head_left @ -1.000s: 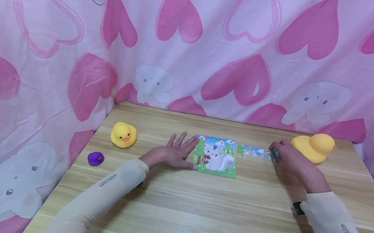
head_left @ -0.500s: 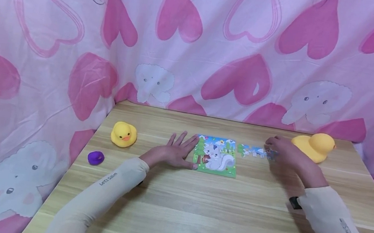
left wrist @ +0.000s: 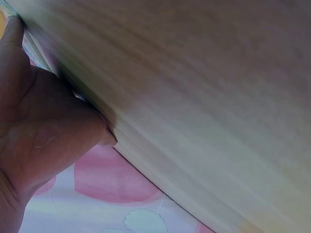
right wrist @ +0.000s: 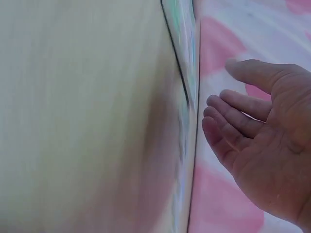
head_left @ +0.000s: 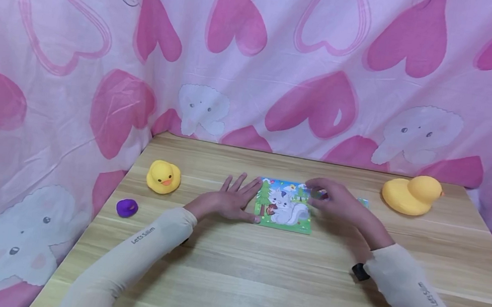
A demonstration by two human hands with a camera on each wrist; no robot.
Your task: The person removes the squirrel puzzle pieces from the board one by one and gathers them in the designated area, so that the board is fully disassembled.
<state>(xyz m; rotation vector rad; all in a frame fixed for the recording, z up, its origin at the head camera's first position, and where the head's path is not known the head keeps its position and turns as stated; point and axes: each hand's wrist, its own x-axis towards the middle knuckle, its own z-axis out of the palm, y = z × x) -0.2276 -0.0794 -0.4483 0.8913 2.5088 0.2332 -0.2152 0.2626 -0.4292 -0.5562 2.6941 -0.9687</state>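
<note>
A jigsaw puzzle (head_left: 284,206) with a grey squirrel picture lies on the wooden table. My left hand (head_left: 234,204) is spread flat at its left side, fingertips and thumb along that edge. Over the puzzle's upper right corner hovers my right hand (head_left: 338,200). In the right wrist view, this right hand (right wrist: 265,128) has loosely bent fingers and a thumb held apart, with nothing between them. A short row of joined jigsaw pieces (head_left: 363,202) lies to the puzzle's right, mostly hidden behind the right hand in the head view.
A large yellow rubber duck (head_left: 412,195) stands at the back right. At the left are a smaller yellow duck (head_left: 163,177) and a small purple duck (head_left: 127,208). A pink heart-patterned curtain (head_left: 256,63) hangs behind the table (head_left: 240,284).
My right hand has let go of the piece at the right end of the row and moved left, to the squirrel puzzle's right edge. The left hand stays put.
</note>
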